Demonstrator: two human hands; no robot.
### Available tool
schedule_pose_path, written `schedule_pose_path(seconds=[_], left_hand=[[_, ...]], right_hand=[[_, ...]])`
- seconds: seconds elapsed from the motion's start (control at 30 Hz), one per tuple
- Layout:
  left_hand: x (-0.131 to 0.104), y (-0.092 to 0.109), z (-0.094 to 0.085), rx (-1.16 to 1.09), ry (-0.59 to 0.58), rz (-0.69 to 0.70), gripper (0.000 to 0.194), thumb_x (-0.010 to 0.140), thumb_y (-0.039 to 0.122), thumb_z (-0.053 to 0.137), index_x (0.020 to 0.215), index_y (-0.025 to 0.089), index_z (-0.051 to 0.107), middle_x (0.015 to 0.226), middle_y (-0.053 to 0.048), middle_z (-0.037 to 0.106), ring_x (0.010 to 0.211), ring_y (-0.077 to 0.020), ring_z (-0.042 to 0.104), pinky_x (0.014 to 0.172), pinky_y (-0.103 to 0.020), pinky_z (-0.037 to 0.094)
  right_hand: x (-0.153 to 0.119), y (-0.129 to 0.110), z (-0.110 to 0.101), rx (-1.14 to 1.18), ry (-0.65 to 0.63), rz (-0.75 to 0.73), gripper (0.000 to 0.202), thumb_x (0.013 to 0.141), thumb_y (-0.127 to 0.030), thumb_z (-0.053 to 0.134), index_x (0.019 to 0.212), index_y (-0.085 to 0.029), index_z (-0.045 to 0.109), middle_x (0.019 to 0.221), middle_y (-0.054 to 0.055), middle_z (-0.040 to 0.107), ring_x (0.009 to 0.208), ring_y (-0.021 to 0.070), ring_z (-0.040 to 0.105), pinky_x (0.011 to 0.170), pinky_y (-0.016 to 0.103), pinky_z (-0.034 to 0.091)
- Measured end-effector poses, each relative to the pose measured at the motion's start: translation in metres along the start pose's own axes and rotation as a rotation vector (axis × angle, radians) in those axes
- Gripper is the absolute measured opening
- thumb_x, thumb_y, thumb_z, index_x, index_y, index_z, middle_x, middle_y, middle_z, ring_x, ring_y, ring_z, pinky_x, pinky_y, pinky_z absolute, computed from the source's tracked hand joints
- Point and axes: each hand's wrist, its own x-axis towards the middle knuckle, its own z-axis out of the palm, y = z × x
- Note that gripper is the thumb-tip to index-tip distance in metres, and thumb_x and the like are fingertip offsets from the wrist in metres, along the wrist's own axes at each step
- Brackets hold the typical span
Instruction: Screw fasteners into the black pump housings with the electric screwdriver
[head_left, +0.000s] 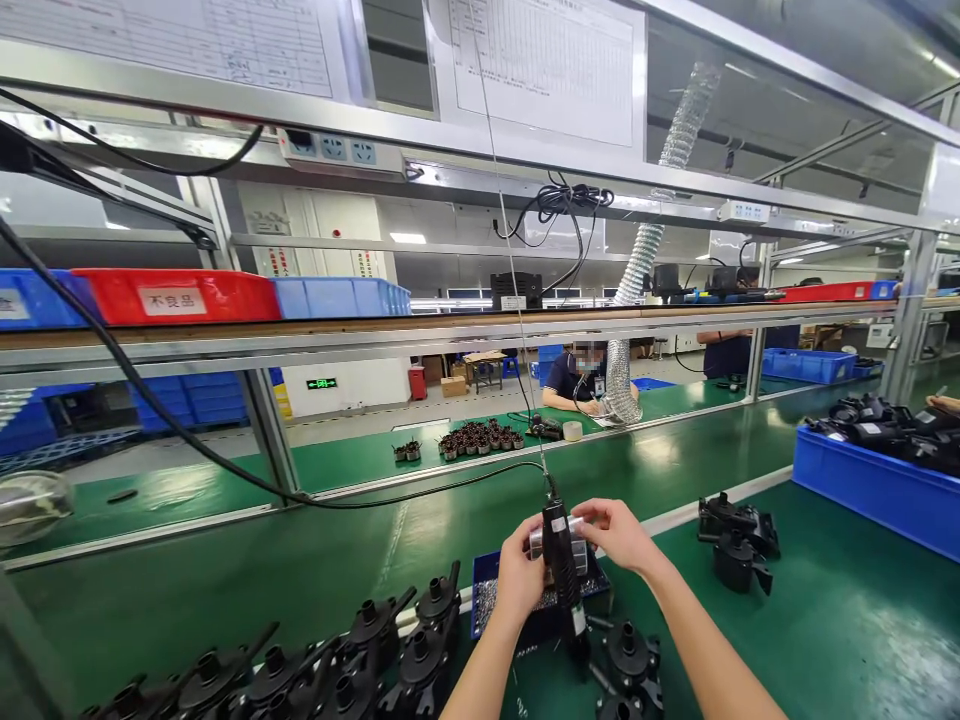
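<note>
Both hands are on a roll of silvery labels (580, 556), above a blue tray of small screws (484, 592). My left hand (523, 572) grips the roll's left side. My right hand (616, 532) pinches its upper right edge between thumb and fingers. A black electric screwdriver (559, 560) hangs upright on its cord in front of the roll, hiding its middle. Below and right of the screwdriver stands a black plastic pump-like housing (628, 655). Many similar black housings (367, 625) crowd the bench at the lower left.
Several black parts (739, 545) lie on the green bench at right, beside a full blue bin (877, 490). A red bin (180, 297) stands on the shelf. Dark small parts (480, 438) sit on the far belt, where a co-worker (574, 380) sits. A black cable (420, 493) crosses the left.
</note>
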Motion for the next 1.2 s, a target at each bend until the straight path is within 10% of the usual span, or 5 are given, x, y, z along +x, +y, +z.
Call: schedule_pose_path(seconds=[0.47,1.2], left_hand=[[-0.008,0.013,-0.010,-0.024,0.032,-0.099,0.046,0.059,0.045,0.100,0.088,0.012,0.085,0.072,-0.005,0.076,0.067,-0.0203,0.064,0.064,-0.029,0.049],[-0.006,-0.010,-0.020,0.152,-0.001,-0.066,0.049,0.078,0.053,0.088,0.104,0.012,0.086,0.094,-0.014,0.084,0.087,-0.0324,0.076,0.080,-0.038,0.058]], right_hand=[[-0.013,-0.013,-0.002,-0.197,0.005,-0.091,0.017,0.101,-0.034,0.080,0.102,-0.017,0.076,0.110,0.005,0.075,0.104,0.0245,0.071,0.099,0.047,0.058],[-0.011,-0.013,0.004,-0.165,-0.057,-0.028,0.029,0.106,-0.042,0.074,0.093,-0.016,0.073,0.083,-0.001,0.072,0.078,0.0186,0.072,0.078,0.036,0.062]])
